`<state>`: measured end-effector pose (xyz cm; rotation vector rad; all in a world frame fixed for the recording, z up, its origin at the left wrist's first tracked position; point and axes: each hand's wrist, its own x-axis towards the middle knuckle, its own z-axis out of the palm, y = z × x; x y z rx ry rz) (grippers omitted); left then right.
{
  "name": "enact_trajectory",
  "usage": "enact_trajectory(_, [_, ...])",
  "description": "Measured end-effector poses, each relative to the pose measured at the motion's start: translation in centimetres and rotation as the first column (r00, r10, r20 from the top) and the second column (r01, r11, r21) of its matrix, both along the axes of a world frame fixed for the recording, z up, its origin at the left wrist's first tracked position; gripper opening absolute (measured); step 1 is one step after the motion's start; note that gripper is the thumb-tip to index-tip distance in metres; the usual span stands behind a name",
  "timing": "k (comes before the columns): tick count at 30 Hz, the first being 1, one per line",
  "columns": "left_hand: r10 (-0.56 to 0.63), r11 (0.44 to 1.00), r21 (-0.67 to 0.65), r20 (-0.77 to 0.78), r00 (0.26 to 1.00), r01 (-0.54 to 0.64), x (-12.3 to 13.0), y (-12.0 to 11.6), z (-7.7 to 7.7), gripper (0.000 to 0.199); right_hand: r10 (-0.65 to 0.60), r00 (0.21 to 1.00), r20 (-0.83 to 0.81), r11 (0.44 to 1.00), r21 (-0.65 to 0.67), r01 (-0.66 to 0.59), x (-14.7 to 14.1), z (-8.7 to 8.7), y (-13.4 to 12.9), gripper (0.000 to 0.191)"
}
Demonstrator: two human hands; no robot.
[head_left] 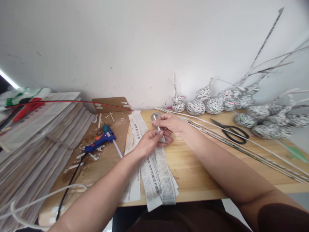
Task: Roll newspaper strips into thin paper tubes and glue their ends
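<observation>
In the head view my left hand (151,140) is closed on a newspaper strip (162,138), thumb and fingers pinching its folded or rolled part. My right hand (170,125) also pinches this strip, a little farther from me; a narrow pale end shows by its thumb. Both hands are close together above the table. Beneath them lie several cut newspaper strips (151,174), overlapping and running past the front table edge. A small grey round thing (155,115) sits just behind my right fingers, partly hidden.
Left are a blue glue gun (100,141) on stained cardboard (113,129) and a tall newspaper stack (41,138). Long thin paper rods (231,141) cross the right side near black scissors (233,132). Several woven paper gourd shapes (214,104) stand along the wall.
</observation>
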<state>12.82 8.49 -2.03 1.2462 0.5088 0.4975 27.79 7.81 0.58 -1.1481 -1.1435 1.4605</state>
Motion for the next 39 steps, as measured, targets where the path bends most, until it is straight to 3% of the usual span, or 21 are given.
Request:
enact_trajectory(4, [-0.010,1.000,-0.020,0.003,1.000,0.010,-0.1,0.0,0.0,0.039,-0.041,0.999,-0.007,0.999,0.000,0.041,0.1,0.0,0.1,0.037])
enact_trajectory(8, [-0.019,1.000,-0.023,0.030,0.999,0.020,-0.1,0.1,-0.4,0.041,0.150,0.987,0.059,0.989,0.007,-0.151,0.9,0.4,0.0,0.036])
enact_trajectory(10, [-0.010,1.000,-0.020,0.034,0.999,0.011,-0.1,0.1,-0.5,0.042,0.179,0.980,0.086,0.984,0.010,-0.180,1.1,0.5,0.0,0.035])
enact_trajectory(15, [-0.023,1.000,-0.015,0.004,1.000,0.023,-0.1,0.0,-0.6,0.041,-0.008,0.999,0.049,1.000,0.004,0.008,0.6,0.3,0.1,0.037])
enact_trajectory(21, [-0.032,0.999,-0.012,0.015,0.999,0.032,-0.1,0.0,-0.6,0.040,0.113,0.984,0.137,0.993,0.019,-0.117,0.9,0.4,0.1,0.037])
enact_trajectory(26, [-0.045,0.999,-0.010,-0.021,0.999,0.045,-0.1,-0.1,-0.4,0.039,-0.088,0.993,0.075,0.995,0.052,0.085,0.6,0.4,0.2,0.038])
enact_trajectory(31, [-0.038,0.999,-0.011,-0.004,0.999,0.038,-0.2,0.0,-0.3,0.040,0.091,0.985,0.145,0.994,0.049,-0.099,0.9,0.6,0.1,0.037])
enact_trajectory(36, [-0.052,0.998,-0.020,-0.026,0.998,0.052,-0.1,-0.2,-0.5,0.039,-0.009,0.996,0.091,0.998,0.056,0.004,0.8,0.3,0.0,0.037])
enact_trajectory(39, [-0.043,0.999,-0.022,-0.008,0.999,0.042,-0.1,-0.2,-0.5,0.040,0.151,0.980,0.126,0.988,0.014,-0.154,0.9,0.4,-0.1,0.038])
